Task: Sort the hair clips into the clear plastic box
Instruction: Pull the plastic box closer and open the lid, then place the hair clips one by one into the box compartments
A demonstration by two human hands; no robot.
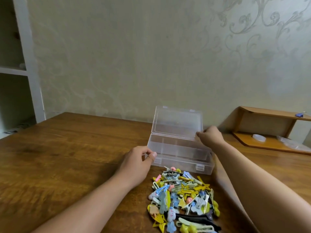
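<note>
I see the clear plastic box (179,153) open, long axis across me; my left hand (138,158) pinches its left corner, my right hand (210,134) pinches the lid (176,121); the hair clips (183,199) lie just nearer me, closer to the left hand

left hand (138,158) palm down, fingers curled, thumb and forefinger pinching near left corner of box (178,153). left forearm bare, running from lower left up toward centre. right hand (210,135) farther forward, fingers bent, pinching right lower corner of raised lid (176,120). right forearm bare, entering from lower right. hands well apart.
</note>
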